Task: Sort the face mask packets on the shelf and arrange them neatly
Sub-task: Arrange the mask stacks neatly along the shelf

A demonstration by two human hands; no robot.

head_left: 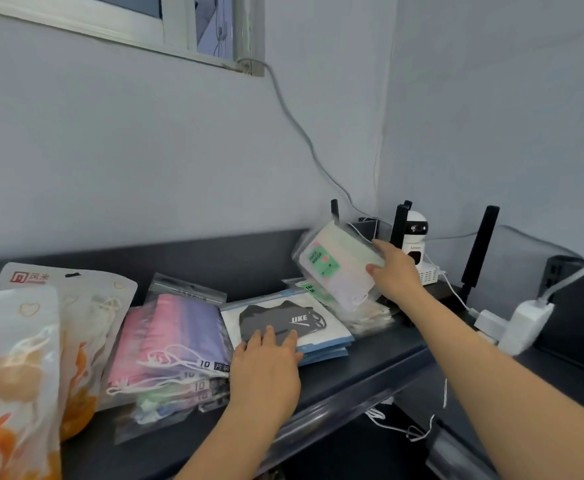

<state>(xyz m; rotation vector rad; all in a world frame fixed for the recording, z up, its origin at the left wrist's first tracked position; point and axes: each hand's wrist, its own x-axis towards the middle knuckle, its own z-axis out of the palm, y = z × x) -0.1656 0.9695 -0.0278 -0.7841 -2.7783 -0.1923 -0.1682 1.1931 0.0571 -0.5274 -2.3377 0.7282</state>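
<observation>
Nearest the camera, at the left edge, two white pouches printed with orange figures are seen, one overlapping the other, the rear one bearing a red logo. Beside them, a stack of clear packets of pink-to-purple masks is laid on the dark shelf, with loose white ear loops showing at its front. Just right of that stack, a pile of blue-edged packets topped by a grey mask packet marked "UKE" is pressed flat by the left hand, whose fingers are laid together on the packet's near edge. A clear packet of pastel masks with a green label is held tilted above the shelf by the right hand, pinched at its right edge between thumb and fingers. Beneath it, more clear packets are piled. Behind the right hand, a white security camera, black router antennas and a white plug adapter are seen.
</observation>
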